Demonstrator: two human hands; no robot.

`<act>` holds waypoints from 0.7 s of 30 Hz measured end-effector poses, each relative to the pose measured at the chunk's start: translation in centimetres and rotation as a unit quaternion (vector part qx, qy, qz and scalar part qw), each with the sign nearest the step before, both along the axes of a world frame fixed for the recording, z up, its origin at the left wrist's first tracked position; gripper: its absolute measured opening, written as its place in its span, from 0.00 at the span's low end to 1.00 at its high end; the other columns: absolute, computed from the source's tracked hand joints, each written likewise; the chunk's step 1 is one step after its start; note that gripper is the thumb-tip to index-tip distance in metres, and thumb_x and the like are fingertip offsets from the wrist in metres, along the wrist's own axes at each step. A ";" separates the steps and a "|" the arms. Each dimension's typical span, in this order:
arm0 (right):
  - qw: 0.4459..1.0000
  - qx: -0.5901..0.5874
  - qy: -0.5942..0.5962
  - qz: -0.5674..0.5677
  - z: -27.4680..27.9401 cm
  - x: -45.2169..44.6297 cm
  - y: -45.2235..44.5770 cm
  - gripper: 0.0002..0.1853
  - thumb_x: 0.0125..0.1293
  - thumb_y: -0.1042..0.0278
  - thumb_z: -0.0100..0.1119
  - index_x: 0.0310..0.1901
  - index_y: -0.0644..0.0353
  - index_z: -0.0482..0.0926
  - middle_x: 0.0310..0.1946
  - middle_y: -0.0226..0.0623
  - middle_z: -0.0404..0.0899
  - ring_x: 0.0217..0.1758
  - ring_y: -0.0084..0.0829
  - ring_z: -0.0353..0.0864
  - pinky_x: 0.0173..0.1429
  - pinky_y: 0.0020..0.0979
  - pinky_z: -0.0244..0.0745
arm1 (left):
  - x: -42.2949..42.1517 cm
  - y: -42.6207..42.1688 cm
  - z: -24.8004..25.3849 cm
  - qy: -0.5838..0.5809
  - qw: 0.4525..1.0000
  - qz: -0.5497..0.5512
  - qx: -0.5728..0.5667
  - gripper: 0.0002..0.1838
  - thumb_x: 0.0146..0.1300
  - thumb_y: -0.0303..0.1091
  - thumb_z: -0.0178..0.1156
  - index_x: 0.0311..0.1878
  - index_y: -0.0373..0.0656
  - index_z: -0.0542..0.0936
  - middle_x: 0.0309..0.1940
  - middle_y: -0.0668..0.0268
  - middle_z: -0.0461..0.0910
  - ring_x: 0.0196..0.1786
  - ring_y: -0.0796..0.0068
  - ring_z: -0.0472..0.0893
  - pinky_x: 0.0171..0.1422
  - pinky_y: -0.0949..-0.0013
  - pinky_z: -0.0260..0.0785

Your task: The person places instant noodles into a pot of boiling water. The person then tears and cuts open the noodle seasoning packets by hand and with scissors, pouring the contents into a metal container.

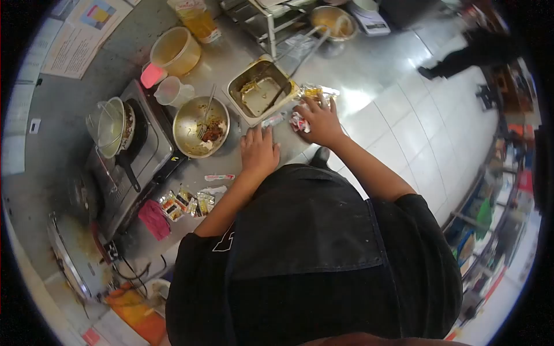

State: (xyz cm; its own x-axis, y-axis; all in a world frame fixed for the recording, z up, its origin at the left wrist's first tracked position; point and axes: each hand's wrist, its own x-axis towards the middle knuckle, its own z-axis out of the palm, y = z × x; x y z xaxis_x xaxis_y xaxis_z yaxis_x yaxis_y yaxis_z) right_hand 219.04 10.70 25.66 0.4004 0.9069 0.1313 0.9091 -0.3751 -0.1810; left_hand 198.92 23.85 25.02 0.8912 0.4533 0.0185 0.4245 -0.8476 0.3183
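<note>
My left hand (pixel 259 151) lies palm down on the steel counter (pixel 238 164) with its fingers stretched out, holding nothing that I can see. A bowl (pixel 222 145) of steel stands just left of it, with a fork (pixel 206 115) and dark red sauce inside. My right hand (pixel 321 122) is curled over a crumpled red-and-white wrapper (pixel 298 121) near the counter edge. Silver and yellow packets (pixel 318 92) lie beyond its fingertips. Between my hands is a small clear wrapper (pixel 273 120). A rectangular metal pan (pixel 245 115) with a utensil and food residue sits just ahead.
On the left, a stove (pixel 151 153) carries a black frying pan (pixel 128 164) with a strainer (pixel 111 130) over it. Opened sachets (pixel 183 205) and a pink cloth (pixel 154 219) lie nearby. Plastic containers (pixel 193 55) stand behind. Another person's leg (pixel 456 63) shows at right.
</note>
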 end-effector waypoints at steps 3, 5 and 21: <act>0.996 -0.047 0.057 0.056 -0.9 5.8 1.1 0.35 0.55 0.48 0.71 0.66 0.40 0.74 0.68 0.45 0.71 0.78 0.55 0.61 0.75 0.68 0.55 | 2.8 0.4 -1.4 0.042 0.998 0.036 0.041 0.31 0.65 0.45 0.63 0.70 0.42 0.73 0.68 0.49 0.68 0.70 0.44 0.68 0.73 0.41 0.59; 0.991 -0.013 0.057 0.118 -1.3 9.7 0.6 0.35 0.53 0.50 0.72 0.65 0.41 0.74 0.66 0.43 0.72 0.76 0.54 0.63 0.75 0.62 0.58 | 3.9 -1.9 -1.9 0.062 0.996 0.067 0.024 0.30 0.66 0.45 0.62 0.70 0.44 0.73 0.68 0.49 0.69 0.70 0.45 0.68 0.73 0.40 0.59; 0.950 0.024 0.115 0.289 5.1 24.9 -1.0 0.48 0.56 0.46 0.76 0.75 0.53 0.64 0.76 0.47 0.58 0.82 0.54 0.50 0.82 0.60 0.41 | 14.1 -8.0 1.9 -0.118 0.933 0.305 -0.150 0.15 0.71 0.41 0.61 0.56 0.45 0.83 0.52 0.58 0.82 0.54 0.54 0.83 0.56 0.59 0.77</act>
